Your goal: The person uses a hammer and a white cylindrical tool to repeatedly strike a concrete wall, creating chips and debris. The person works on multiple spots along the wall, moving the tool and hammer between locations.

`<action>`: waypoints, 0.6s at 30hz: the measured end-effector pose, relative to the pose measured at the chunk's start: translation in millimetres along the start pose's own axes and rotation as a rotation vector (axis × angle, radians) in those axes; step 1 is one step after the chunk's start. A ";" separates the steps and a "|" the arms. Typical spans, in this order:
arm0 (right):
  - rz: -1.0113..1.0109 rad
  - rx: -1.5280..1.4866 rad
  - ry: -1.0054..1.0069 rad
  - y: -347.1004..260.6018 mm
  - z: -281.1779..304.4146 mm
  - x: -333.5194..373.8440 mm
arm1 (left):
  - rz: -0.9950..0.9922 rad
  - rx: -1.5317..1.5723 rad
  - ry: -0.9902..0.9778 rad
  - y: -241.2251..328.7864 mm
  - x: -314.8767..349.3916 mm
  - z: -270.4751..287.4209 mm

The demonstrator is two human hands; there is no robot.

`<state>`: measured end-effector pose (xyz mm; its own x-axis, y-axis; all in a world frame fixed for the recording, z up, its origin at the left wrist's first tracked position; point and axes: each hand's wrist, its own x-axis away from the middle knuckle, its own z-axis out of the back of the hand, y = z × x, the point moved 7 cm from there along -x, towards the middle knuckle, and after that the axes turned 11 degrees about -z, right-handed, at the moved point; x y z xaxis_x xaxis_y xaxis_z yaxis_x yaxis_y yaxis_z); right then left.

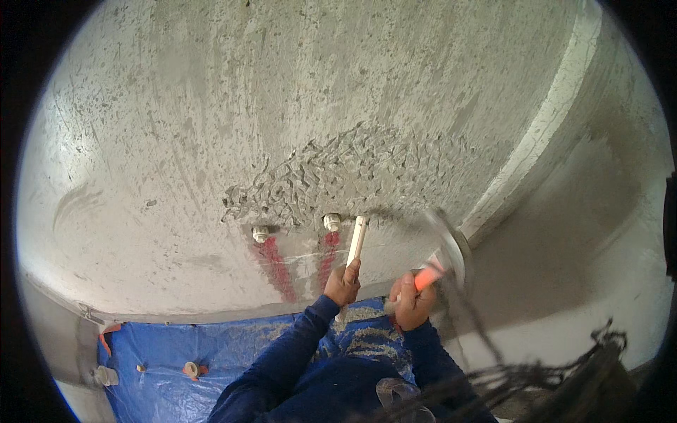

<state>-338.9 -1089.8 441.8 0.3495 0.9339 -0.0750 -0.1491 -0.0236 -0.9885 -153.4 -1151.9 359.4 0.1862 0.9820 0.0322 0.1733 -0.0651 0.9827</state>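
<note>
My left hand (343, 283) is wrapped round a pale, straight bar (357, 241) whose exact kind I cannot make out. Its upper end is at the concrete wall, just below the roughened patch (367, 169) of chipped concrete. My right hand (413, 302) grips a hammer by its orange handle (427, 278). Motion smears the hammer's grey head, so its shape is unclear. Left of the bar, two white pipe fittings (331, 222) stick out of the wall, with red-stained strips (282, 271) running down beneath them.
A blue tarp (233, 349) covers the floor, with pale debris scattered near me. On its left lie a white cylindrical object (107, 376) and a small round piece with orange (192, 369). The wall meets a corner on the right; dark blurred cords (550, 374) hang at lower right.
</note>
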 end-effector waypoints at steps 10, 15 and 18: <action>-0.185 0.347 -0.149 67.8 -20.6 -10.1 | 0.064 -0.057 0.028 14.1 29.2 -4.7; -0.136 0.061 -0.149 -19.9 15.3 4.9 | 0.110 0.233 0.108 5.4 33.3 -41.1; 0.068 -0.235 -0.062 -58.9 23.9 5.7 | 0.019 -0.092 0.182 -2.8 21.3 -27.6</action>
<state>-350.2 -1074.6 502.8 0.2870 0.9474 -0.1413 0.0513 -0.1625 -0.9854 -176.6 -1126.0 362.4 0.0092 0.9971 0.0752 0.0804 -0.0757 0.9939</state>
